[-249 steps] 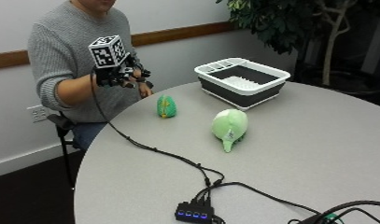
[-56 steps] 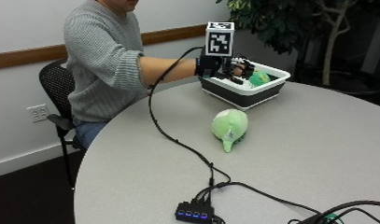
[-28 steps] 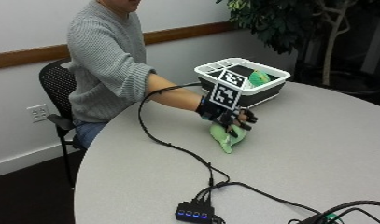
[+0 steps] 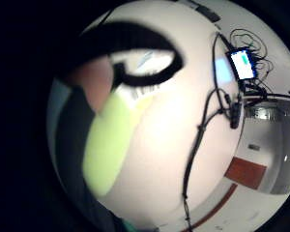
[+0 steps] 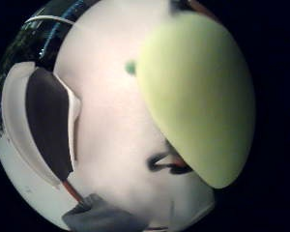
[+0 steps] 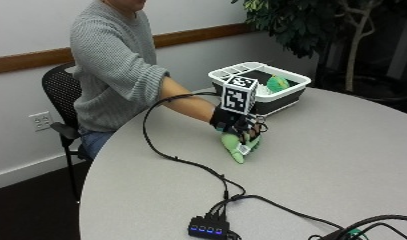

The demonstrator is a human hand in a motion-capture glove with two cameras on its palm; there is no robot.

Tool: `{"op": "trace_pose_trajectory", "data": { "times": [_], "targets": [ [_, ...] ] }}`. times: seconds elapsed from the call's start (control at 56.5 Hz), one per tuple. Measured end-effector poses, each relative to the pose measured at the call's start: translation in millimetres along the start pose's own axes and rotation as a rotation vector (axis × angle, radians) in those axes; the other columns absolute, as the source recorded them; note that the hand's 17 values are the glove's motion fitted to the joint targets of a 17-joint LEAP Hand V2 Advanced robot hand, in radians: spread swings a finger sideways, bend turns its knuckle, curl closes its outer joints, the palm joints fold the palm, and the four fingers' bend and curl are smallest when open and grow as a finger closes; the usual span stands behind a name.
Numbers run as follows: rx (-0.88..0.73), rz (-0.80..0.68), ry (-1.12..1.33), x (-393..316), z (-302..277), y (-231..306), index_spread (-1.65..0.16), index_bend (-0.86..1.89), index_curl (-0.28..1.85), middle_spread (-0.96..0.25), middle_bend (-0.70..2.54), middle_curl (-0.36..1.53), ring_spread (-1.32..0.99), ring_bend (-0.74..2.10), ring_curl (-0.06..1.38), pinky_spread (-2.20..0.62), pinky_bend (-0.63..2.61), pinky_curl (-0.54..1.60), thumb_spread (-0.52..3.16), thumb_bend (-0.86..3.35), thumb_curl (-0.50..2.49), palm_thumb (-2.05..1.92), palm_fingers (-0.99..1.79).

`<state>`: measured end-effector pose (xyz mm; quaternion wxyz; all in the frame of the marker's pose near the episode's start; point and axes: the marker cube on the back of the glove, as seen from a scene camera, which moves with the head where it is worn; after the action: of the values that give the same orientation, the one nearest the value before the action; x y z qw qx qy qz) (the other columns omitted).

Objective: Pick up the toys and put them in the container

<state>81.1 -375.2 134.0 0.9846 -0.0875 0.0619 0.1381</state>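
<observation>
Toy [image 6: 235, 149], a light-green plush on the tabletop [image 6: 336, 165] near the container [image 6: 293, 96], lies under the gloved right hand [image 6: 239, 131] whose grip curls round it, so its rounded body could slip out on lifting.

We see bare table [image 6: 363, 150] between the right hand [image 6: 239, 127] on the light green toy [image 6: 235, 147] and the container [image 6: 259, 92]. Near side: black cable [image 6: 183, 160] and USB hub [image 6: 206, 231] obstruct.
</observation>
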Motion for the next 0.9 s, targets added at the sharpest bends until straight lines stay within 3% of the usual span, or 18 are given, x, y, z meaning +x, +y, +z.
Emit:
{"op": "trace_pose_trajectory", "data": {
  "times": [0.071, 0.319, 0.46, 0.726, 0.903],
  "targets": [
    [0.009, 0.037, -0.087, 5, -30, -3, -0.38, 0.17, 0.27, -0.24, 0.49, 0.35, -0.36, 0.73, 0.41, -0.24, 0.91, 0.31, 1.32, 0.21, 0.49, 0.57, 0.73],
    [0.164, -0.005, -0.190, 15, -155, 4, -0.43, 0.32, 0.40, -0.30, 0.63, 0.47, -0.51, 0.83, 0.52, -0.38, 0.88, 0.37, 1.01, 0.16, 0.64, 0.65, 0.80],
    [0.128, -0.077, -0.197, -37, -158, 11, -0.44, 0.37, 0.47, -0.32, 0.68, 0.53, -0.55, 0.83, 0.56, -0.40, 0.88, 0.38, 0.89, 0.13, 0.71, 0.66, 0.77],
    [0.056, -0.471, -0.192, -254, -150, 51, -0.46, 0.38, 0.59, -0.33, 0.69, 0.63, -0.60, 0.85, 0.62, -0.40, 0.98, 0.43, 0.79, 0.08, 0.81, 0.65, 0.66],
    [0.029, -0.526, -0.153, -295, -136, 64, -0.48, 0.36, 0.66, -0.34, 0.68, 0.69, -0.62, 0.86, 0.65, -0.39, 1.03, 0.45, 0.79, 0.05, 0.86, 0.63, 0.60]
  ]
}}
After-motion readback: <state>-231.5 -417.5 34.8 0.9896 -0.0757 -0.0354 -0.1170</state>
